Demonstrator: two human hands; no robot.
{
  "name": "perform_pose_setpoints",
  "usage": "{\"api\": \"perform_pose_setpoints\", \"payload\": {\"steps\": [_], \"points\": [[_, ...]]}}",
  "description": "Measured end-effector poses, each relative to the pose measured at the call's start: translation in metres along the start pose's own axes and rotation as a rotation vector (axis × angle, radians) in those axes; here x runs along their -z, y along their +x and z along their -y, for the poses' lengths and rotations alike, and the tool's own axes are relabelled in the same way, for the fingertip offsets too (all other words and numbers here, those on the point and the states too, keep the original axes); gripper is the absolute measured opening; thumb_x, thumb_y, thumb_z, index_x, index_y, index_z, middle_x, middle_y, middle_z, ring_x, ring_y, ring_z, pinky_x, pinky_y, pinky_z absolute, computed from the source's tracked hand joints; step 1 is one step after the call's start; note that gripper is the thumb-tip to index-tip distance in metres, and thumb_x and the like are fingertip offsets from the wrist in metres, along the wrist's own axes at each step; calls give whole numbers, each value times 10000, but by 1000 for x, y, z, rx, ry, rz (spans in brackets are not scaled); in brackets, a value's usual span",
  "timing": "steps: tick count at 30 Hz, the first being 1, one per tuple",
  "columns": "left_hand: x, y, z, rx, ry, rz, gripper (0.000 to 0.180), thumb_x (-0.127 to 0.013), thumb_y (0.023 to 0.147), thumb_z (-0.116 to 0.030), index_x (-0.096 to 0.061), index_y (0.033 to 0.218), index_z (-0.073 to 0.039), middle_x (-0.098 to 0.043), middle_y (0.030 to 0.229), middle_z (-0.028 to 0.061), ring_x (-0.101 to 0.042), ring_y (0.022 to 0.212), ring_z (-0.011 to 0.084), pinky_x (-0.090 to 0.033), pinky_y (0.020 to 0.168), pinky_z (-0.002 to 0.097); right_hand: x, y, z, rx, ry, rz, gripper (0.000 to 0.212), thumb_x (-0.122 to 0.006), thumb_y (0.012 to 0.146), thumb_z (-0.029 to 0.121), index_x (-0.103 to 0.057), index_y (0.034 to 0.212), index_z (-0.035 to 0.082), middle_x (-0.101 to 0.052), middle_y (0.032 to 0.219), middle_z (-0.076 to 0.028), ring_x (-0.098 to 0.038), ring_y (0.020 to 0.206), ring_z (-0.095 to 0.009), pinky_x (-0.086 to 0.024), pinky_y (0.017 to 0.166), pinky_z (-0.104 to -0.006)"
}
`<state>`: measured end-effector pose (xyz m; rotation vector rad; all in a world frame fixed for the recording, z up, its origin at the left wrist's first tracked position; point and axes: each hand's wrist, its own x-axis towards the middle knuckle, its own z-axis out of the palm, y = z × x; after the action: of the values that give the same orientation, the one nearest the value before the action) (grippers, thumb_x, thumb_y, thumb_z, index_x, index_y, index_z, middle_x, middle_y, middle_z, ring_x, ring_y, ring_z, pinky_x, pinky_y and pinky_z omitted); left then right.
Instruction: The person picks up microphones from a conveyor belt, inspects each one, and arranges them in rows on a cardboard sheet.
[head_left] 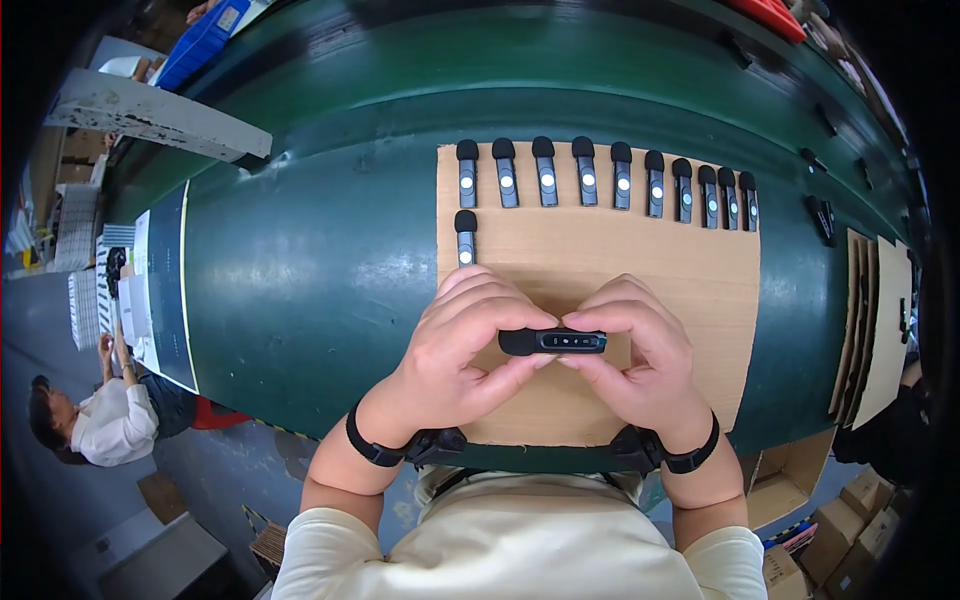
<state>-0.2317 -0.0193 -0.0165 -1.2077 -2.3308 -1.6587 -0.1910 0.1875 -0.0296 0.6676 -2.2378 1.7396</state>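
Both hands hold one small black clip-on microphone over a cardboard sheet.

The left hand [462,345] pinches the foam-capped end and the right hand [640,350] grips the body of the microphone [553,342], held level above the cardboard sheet [600,255] on the green conveyor belt [300,270]. At twelve o'clock lies a row of laid-out microphones [605,183], with a second row begun at eleven by one unit [466,237]. It looks like a check before laying down; next would call for setting it beside that one.
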Motion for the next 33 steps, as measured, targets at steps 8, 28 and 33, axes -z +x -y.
{"api": "perform_pose_setpoints", "payload": {"steps": [8, 28, 33], "points": [[0, -2, 0, 50, -7, -2, 290, -783, 737, -60, -642, 986, -12, -663, 914, 101, -603, 822, 256, -453, 787, 362, -2, -1, 0, -13, 14, -27, 327, -784, 697, -32, -652, 990, 28, -660, 940, -99, -616, 822, -255, -482, 719, -343], [28, -1, 6, 284, 570, 14, 669, -861, 621, -180, -540, 1190, -36, -573, 1159, 129, -532, 1103, 339, -412, 945, 430, -13, 15, 6, -55, -234, 30, 270, -674, 751, -79, -596, 994, 7, -652, 993, -143, -638, 838, -265, -516, 743, -335], [31, -7, 17, 368, 706, 22, 819, -874, 607, -223, -477, 1291, -7, -503, 1293, 178, -461, 1230, 353, -382, 1021, 442, -23, 36, -2, 64, -475, 96, 270, -719, 714, -43, -596, 945, 26, -649, 990, -118, -635, 875, -298, -526, 750, -376]]}}
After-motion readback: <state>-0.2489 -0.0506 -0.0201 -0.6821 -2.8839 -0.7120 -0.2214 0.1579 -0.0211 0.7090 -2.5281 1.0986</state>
